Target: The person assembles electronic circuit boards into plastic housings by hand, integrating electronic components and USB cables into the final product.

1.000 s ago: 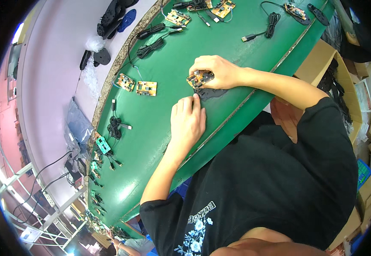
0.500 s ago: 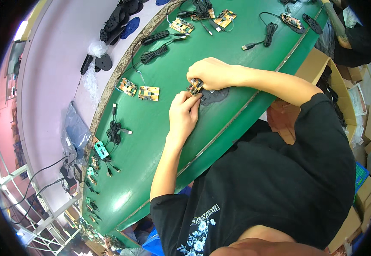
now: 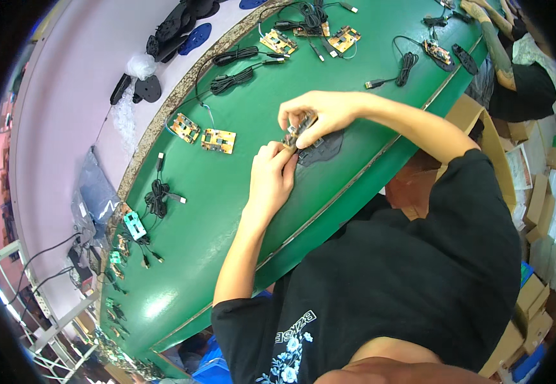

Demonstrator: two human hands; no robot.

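Observation:
Between my two hands a small circuit board (image 3: 299, 130) is held tilted on edge over a black plastic shell (image 3: 328, 148). My right hand (image 3: 326, 114) is closed on the board, thumb on its near side and fingers curled over the far side. My left hand (image 3: 270, 174) has its fingers bent together, their tips at the board's lower end beside the shell. The shell lies flat on the green work surface (image 3: 220, 205), its left part hidden behind my hands. Exactly what my left fingertips pinch is hard to make out.
Two tan circuit boards (image 3: 218, 141) lie to the left. Coiled black cables (image 3: 232, 79) and more boards (image 3: 279, 42) stretch along the far edge. A green board (image 3: 135, 225) sits at lower left. Black shells (image 3: 148, 89) rest on the pale ledge. Another person's arm (image 3: 497, 54) reaches in at upper right.
My right hand has opened its curl somewhat and shifted its grip, with the thumb now against the board, which is turned more upright. My left hand stays beside it. The whole view has shifted slightly.

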